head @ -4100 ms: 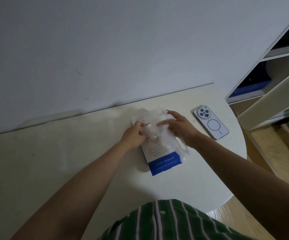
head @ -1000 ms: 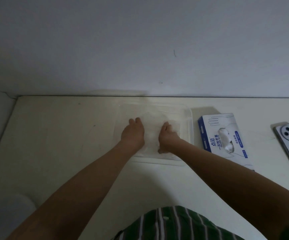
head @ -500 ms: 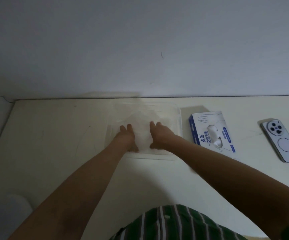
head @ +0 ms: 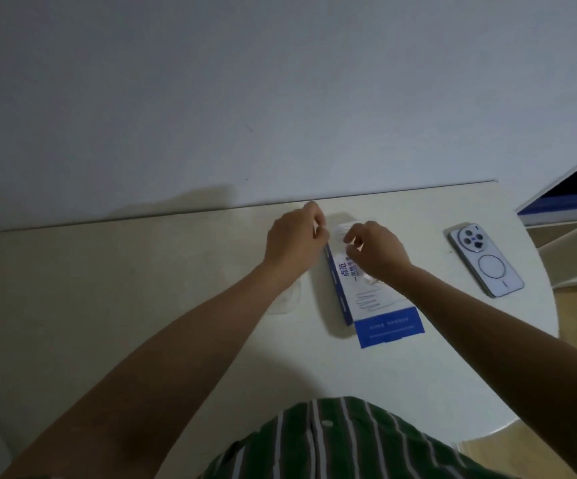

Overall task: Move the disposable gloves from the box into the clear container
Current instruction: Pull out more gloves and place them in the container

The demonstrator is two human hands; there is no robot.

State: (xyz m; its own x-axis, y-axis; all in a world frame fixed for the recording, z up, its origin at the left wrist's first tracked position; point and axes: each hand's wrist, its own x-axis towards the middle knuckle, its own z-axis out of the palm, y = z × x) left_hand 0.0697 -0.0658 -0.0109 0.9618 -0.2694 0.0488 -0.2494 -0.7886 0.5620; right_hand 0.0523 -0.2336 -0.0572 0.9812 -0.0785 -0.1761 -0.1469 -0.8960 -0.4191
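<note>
both hands had left the clear container (head: 281, 300) where, half a second before, they lay flat on the pile of gloves. now they were over the glove box (head: 375, 300), and the view had swung to the right with them. my left hand (head: 295, 243) sat at the box's far left corner, fingers curled against its edge; i could not tell whether they actually gripped the cardboard. my right hand (head: 376, 252) hung over the box's opening with fingers bent and thumb drawn in toward them, but whether it pinched anything was hidden. a scrap of pale glove film (head: 369, 279) showed just under the right wrist, at the opening.

the box lay flat on the white table (head: 142, 288), its blue flap open toward me. of the container only one rounded corner was visible, just left of the box, beneath my left forearm; the gloves already in it were out of sight. the phone (head: 485, 259) lay face down to the right of the box, well apart from it, as before. a white shelf unit (head: 563, 209) had come into view at the right edge. my green striped shirt (head: 332, 440) filled the bottom of the frame.
</note>
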